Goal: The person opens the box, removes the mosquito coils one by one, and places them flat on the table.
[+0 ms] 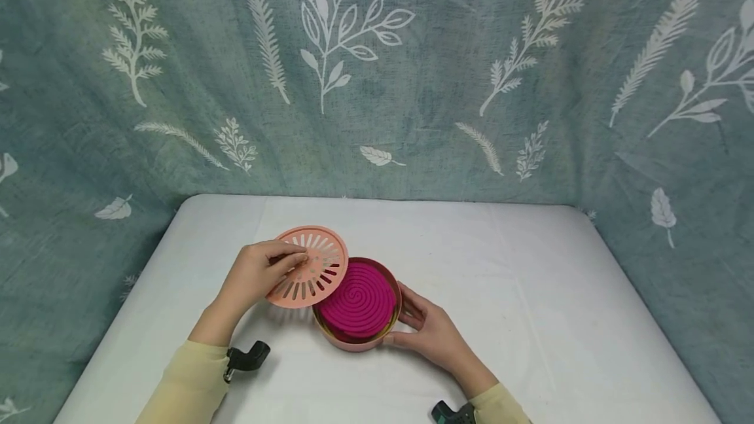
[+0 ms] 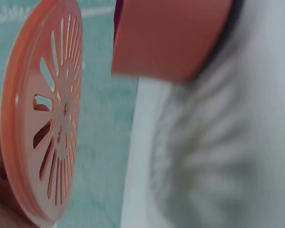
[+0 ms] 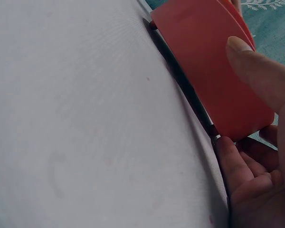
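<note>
L grip [image 1: 262, 272] tight on slotted disc [image 1: 316, 269], R grip [image 1: 431, 334] tight rnd R side of tub [image 1: 352, 347]

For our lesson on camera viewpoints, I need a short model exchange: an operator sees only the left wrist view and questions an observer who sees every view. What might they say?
Operator: I see the slotted lid and the pink container from its side. What lies inside it?
Observer: The head view shows a magenta spiral coil.
Operator: Is anything holding the container?
Observer: Yes, the right hand grips its side.
</note>
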A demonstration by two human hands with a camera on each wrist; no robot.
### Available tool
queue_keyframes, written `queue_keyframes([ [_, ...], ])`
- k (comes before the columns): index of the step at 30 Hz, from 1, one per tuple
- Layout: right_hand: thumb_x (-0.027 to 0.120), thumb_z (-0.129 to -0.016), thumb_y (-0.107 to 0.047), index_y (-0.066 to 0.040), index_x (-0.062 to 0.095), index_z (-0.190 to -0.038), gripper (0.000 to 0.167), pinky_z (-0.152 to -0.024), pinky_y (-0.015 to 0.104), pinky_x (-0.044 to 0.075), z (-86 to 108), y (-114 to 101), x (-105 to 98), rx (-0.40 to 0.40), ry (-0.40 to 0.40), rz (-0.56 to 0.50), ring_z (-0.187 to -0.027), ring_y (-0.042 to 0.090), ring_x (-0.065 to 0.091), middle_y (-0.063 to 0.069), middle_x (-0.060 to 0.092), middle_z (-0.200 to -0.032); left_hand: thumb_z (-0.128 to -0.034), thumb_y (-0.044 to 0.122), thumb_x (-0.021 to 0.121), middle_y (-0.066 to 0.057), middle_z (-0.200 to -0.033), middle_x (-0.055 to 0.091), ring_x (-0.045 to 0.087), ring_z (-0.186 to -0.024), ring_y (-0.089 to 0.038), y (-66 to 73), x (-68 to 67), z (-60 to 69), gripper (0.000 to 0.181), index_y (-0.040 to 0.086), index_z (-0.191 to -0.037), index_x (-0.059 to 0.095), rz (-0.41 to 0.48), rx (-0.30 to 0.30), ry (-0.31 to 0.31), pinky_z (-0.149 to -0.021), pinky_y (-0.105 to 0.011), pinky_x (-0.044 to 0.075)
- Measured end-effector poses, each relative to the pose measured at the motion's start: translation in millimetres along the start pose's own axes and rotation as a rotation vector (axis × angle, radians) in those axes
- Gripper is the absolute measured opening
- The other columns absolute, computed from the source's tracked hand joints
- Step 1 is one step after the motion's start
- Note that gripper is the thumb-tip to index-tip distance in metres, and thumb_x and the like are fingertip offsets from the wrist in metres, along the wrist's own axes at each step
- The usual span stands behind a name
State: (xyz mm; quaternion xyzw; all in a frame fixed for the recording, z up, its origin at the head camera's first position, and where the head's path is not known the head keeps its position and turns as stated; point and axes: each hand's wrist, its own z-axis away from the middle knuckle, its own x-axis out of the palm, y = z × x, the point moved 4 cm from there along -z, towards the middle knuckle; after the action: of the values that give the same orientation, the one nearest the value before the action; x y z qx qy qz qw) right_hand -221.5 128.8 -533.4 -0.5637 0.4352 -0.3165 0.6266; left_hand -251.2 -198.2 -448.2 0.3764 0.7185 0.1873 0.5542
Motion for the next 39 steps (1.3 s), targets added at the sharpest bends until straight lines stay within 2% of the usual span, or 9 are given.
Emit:
queue_keyframes([
  [5,0.091,-0.07,-0.021,-0.014,0.035,-0.154,0.101,-0.102,0.025,0.048,0.7,-0.8,1.2,0.006,-0.002,0.006,-0.136,0.019,0.043,0.005,0.038,-0.154,-0.0932,0.034,0.07,0.005,-0.095,0.072,0.063,-0.072,-0.01,-31.9,-19.1,8.1,0.02,0.023,-0.108,0.078,-0.037,-0.117,0.03,-0.059,-0.029,0.055],
  [9,0.091,-0.07,-0.016,-0.011,0.034,-0.154,0.102,-0.102,0.025,0.048,-0.2,-0.2,0.6,0.017,0.005,0.02,-0.136,0.021,0.043,0.008,0.037,-0.154,-0.0945,0.033,0.069,-0.003,-0.102,0.072,0.064,-0.082,-0.016,-53.3,-32.7,14.7,0.024,0.018,-0.111,0.077,-0.092,-0.179,0.041,-0.066,-0.034,0.055],
  [13,0.09,-0.071,-0.012,-0.007,0.032,-0.154,0.101,-0.103,0.026,0.048,-1.4,-2.6,1.0,0.018,0.003,0.029,-0.138,0.024,0.041,0.01,0.036,-0.155,-0.0962,0.033,0.066,-0.009,-0.108,0.071,0.066,-0.092,-0.023,-69.7,-44.0,21.8,0.028,0.013,-0.114,0.075,-0.123,-0.219,0.038,-0.073,-0.039,0.057],
  [18,0.09,-0.071,-0.014,-0.009,0.033,-0.154,0.101,-0.103,0.025,0.047,-1.3,-5.1,1.1,0.019,0.004,0.045,-0.137,0.021,0.042,0.007,0.036,-0.155,-0.0971,0.035,0.064,-0.016,-0.115,0.069,0.063,-0.105,-0.033,-85.8,-54.2,28.7,0.033,0.01,-0.117,0.074,-0.15,-0.274,0.019,-0.084,-0.049,0.057],
  [22,0.09,-0.072,-0.012,-0.007,0.032,-0.154,0.101,-0.103,0.026,0.047,0.8,-10.7,2.1,0.021,0.003,0.035,-0.138,0.021,0.041,0.008,0.035,-0.155,-0.0967,0.036,0.065,-0.02,-0.118,0.067,0.059,-0.113,-0.039,-95.7,-57.8,34.2,0.036,0.008,-0.117,0.073,-0.17,-0.305,0.001,-0.092,-0.056,0.053],
  [27,0.089,-0.072,-0.009,-0.002,0.031,-0.153,0.1,-0.104,0.027,0.047,5.0,-24.9,4.2,0.021,-0.003,0.015,-0.138,0.025,0.04,0.01,0.035,-0.155,-0.0959,0.033,0.067,-0.022,-0.12,0.065,0.056,-0.116,-0.043,-104.5,-57.9,39.7,0.035,0.005,-0.117,0.073,-0.195,-0.327,-0.007,-0.096,-0.06,0.049],
  [35,0.089,-0.072,-0.01,-0.002,0.031,-0.153,0.1,-0.104,0.026,0.047,5.9,-29.3,5.2,0.033,0.0,0.012,-0.138,0.024,0.041,0.009,0.036,-0.155,-0.095,0.036,0.067,-0.025,-0.12,0.064,0.056,-0.116,-0.044,-107.2,-59.1,42.2,0.042,0.001,-0.118,0.071,-0.205,-0.356,-0.011,-0.093,-0.06,0.051],
  [39,0.089,-0.072,-0.009,-0.003,0.031,-0.153,0.1,-0.104,0.026,0.047,5.9,-29.5,4.7,0.035,0.005,0.013,-0.137,0.023,0.041,0.009,0.036,-0.155,-0.0953,0.036,0.067,-0.024,-0.12,0.065,0.056,-0.116,-0.043,-105.7,-59.2,38.7,0.041,0.002,-0.118,0.071,-0.197,-0.342,-0.016,-0.093,-0.06,0.051],
])
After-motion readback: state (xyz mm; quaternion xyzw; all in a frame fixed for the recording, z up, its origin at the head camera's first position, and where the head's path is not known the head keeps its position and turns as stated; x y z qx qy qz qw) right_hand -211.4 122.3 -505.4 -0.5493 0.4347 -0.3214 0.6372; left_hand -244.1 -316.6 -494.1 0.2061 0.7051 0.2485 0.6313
